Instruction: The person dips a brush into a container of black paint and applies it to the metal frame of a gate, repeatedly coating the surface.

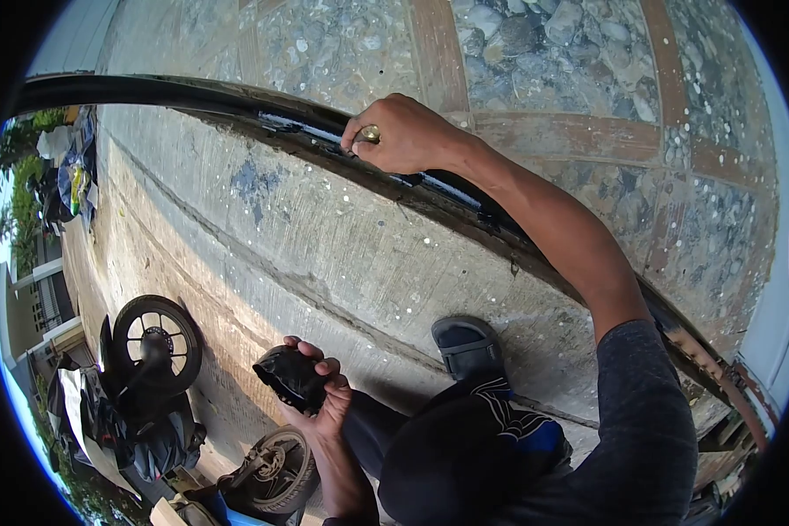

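Note:
My right hand (399,136) is closed around a small object with a rounded brass-coloured end (370,134); the rest of it is hidden by my fingers. That hand is at a long dark metal bar (456,195), whose surface has glossy, wet-looking black stretches on both sides of my fist. Lower down, my left hand (331,405) grips a black cup-like container (291,377) with an uneven rim, tilted toward the left. What the container holds cannot be made out.
Below the bar lies concrete ground (351,254) with a dark stain (259,184); stone-set paving (543,53) is above it. My sandalled foot (469,346) rests on the concrete. Parked motorcycles, one with a black wheel (190,346), stand at lower left.

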The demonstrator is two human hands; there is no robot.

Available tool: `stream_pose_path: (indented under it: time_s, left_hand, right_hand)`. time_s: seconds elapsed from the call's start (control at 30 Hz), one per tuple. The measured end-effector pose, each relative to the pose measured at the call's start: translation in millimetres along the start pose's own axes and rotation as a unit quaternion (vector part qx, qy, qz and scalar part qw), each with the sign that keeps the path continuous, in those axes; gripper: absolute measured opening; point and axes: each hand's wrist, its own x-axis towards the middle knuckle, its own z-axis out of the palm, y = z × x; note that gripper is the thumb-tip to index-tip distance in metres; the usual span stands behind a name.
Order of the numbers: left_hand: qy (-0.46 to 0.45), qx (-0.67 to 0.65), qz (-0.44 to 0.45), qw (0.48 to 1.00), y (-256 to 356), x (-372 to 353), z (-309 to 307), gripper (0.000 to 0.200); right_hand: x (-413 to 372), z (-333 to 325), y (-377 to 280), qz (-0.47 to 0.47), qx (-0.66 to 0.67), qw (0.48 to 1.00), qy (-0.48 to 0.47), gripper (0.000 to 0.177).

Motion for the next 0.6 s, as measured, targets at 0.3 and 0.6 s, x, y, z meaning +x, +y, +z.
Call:
stream_pose_path:
  time_s: [0.3, 0.6]
  left_hand:
    - [0.011, -0.025, 0.029, 0.999, 3.2, 2.1, -4.5, 0.046]
    - [-0.003, 0.000, 0.016, 1.000, 11.3, 16.4, -7.7, 0.038]
  right_hand:
    - [75.3, 10.6, 8.4, 0.006, 0.035, 0.994, 0.104, 0.019]
    - [112.1, 50.9, 25.3, -0.034, 0.022, 0.997, 0.060, 0.019]
